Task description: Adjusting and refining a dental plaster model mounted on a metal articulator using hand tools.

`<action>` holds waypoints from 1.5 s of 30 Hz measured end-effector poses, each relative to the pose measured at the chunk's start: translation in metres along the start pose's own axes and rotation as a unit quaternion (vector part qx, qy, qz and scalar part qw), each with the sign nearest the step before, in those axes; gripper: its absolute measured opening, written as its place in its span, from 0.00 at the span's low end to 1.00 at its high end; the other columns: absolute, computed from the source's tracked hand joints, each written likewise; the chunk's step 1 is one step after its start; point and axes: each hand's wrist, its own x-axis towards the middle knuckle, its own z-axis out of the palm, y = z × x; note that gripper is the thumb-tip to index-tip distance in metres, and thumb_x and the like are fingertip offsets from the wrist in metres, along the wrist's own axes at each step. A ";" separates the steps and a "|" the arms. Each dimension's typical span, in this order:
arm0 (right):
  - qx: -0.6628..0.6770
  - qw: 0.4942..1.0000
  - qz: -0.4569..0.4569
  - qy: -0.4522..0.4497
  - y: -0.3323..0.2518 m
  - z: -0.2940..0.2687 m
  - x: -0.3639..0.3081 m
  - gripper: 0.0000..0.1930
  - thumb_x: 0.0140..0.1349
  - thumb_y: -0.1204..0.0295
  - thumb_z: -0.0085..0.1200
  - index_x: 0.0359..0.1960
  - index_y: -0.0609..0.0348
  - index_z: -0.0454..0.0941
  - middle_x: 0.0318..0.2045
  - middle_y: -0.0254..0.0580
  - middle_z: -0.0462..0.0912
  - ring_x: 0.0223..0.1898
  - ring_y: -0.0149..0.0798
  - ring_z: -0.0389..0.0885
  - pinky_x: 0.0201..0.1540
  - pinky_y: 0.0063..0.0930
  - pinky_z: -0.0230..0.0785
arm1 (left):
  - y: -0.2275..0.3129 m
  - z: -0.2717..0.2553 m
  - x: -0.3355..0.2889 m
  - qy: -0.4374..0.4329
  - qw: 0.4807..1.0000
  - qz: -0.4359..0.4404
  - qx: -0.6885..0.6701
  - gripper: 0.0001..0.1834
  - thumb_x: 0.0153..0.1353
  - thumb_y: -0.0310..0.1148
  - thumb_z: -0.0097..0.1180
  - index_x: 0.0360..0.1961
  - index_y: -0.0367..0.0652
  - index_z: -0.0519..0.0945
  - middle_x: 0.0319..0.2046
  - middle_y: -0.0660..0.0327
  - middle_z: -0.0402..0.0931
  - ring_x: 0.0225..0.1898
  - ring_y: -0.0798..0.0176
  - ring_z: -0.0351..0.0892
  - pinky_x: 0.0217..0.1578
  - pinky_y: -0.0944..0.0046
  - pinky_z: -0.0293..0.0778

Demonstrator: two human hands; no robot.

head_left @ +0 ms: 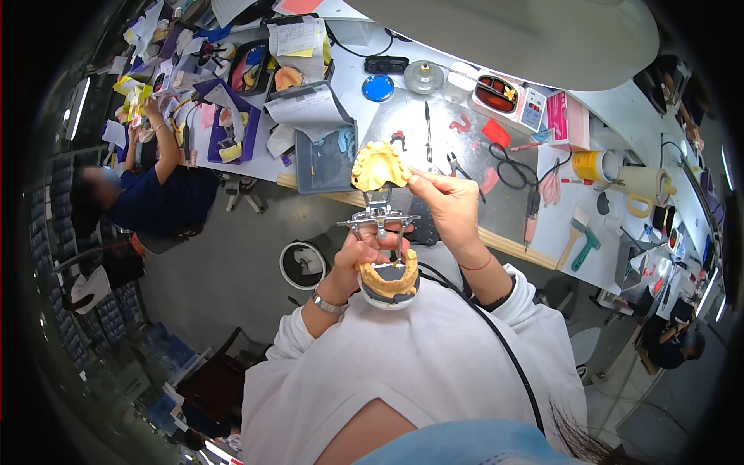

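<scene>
A metal dental articulator (380, 220) stands opened out in front of my chest. My left hand (353, 258) is closed around its frame from below, partly hidden behind the metal. The yellow upper dental cast (375, 167) is at the articulator's far end, with its arch of teeth showing. Thumb and fingers of my right hand (449, 203) pinch this cast at its right edge. Nearest to me is the lower dental cast (384, 277), a yellow horseshoe on a dark and white base, close against my white clothing.
Ahead lies a bench with a grey tray (325, 167), a wax heater (496, 93), a glass burner (424, 77), scissors (511, 167) and brushes (575, 232). A large lamp shade (527, 35) overhangs it. A co-worker (159, 182) sits at left. A round bin (304, 265) stands on the floor.
</scene>
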 end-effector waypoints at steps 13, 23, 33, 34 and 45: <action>-0.158 0.983 0.049 0.073 0.059 -0.085 0.025 0.12 0.59 0.71 0.40 0.22 0.64 0.71 0.16 0.35 0.73 0.18 0.25 0.71 0.24 0.17 0.68 | -0.031 -0.036 0.040 -0.004 0.995 -0.034 -0.097 0.38 0.42 0.42 0.43 0.53 0.24 0.62 0.44 0.38 0.72 0.43 0.52 0.75 0.49 0.60 0.69; -0.518 0.855 0.034 -0.018 0.112 -0.073 0.091 0.19 0.55 0.59 0.47 0.25 0.66 0.78 0.22 0.56 0.77 0.27 0.53 0.78 0.34 0.43 0.69 | -0.041 -0.093 0.076 0.072 0.996 0.004 -0.049 0.22 0.51 0.35 0.42 0.46 0.33 0.69 0.43 0.48 0.74 0.47 0.56 0.74 0.52 0.62 0.66; -0.617 0.784 0.040 -0.045 0.168 -0.031 0.147 0.20 0.45 0.53 0.60 0.26 0.59 0.79 0.26 0.48 0.81 0.32 0.49 0.80 0.36 0.39 0.71 | -0.031 -0.095 0.075 0.148 0.988 0.042 -0.003 0.17 0.50 0.31 0.44 0.42 0.34 0.71 0.40 0.52 0.76 0.41 0.63 0.76 0.46 0.66 0.70; -0.600 0.797 0.041 -0.049 0.174 -0.034 0.150 0.19 0.45 0.54 0.60 0.26 0.59 0.79 0.25 0.48 0.81 0.31 0.49 0.80 0.35 0.39 0.71 | -0.028 -0.093 0.076 0.149 0.988 0.047 0.010 0.17 0.51 0.30 0.44 0.42 0.34 0.72 0.40 0.52 0.76 0.41 0.64 0.76 0.46 0.66 0.70; -0.222 0.955 0.192 -0.031 0.088 -0.067 0.109 0.14 0.61 0.62 0.49 0.25 0.61 0.73 0.16 0.31 0.72 0.17 0.23 0.70 0.19 0.18 0.63 | -0.018 -0.108 0.131 0.117 0.976 0.069 0.170 0.14 0.49 0.24 0.47 0.38 0.30 0.74 0.36 0.59 0.76 0.37 0.68 0.75 0.41 0.72 0.69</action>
